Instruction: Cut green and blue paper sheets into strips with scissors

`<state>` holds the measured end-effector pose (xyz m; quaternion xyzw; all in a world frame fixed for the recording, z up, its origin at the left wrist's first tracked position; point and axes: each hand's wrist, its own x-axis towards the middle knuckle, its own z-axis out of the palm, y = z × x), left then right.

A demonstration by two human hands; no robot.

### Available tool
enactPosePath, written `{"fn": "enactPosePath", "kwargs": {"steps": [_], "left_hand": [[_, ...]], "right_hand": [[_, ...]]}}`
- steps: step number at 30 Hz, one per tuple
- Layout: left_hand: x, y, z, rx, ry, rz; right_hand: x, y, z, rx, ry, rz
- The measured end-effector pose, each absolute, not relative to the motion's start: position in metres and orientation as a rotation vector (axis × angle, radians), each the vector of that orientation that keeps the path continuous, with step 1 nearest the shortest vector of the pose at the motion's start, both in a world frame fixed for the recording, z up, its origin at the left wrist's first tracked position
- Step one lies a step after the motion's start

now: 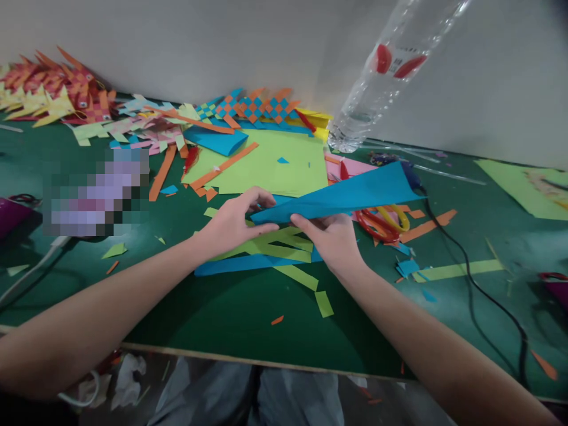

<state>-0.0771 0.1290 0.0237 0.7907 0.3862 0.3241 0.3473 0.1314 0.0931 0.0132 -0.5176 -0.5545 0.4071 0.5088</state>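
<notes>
A folded blue sheet of paper (346,192) is held up above the table, its narrow end on the left and its wider end flaring to the right. My right hand (337,239) grips its lower edge, thumb in front and fingers behind. At the narrow end, my left hand (239,222) curls around the paper with thumb below and fingers above; the exact contact is partly hidden. Under my hands lie green paper strips (284,251) and a flat blue strip (239,266). Scissors with red and yellow handles (379,225) lie just beyond my right hand.
Green paper sheets (266,160) lie behind my hands. Woven paper fish (252,109) and a red and yellow pile (57,97) line the wall. A clear plastic bottle (377,83) stands at the back. A black cable (470,278) runs along the right; paper scraps are scattered about.
</notes>
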Motion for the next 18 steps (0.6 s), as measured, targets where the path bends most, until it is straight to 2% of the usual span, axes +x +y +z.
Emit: {"fn": "enactPosePath", "kwargs": {"steps": [12, 18], "left_hand": [[-0.075, 0.128, 0.029, 1.849, 1.043, 0.683], [-0.072, 0.124, 0.029, 1.791, 1.073, 0.715]], "right_hand": [[0.146, 0.092, 0.003, -1.276, -1.245, 0.962], [0.142, 0.091, 0.007, -1.242, -1.170, 1.092]]}}
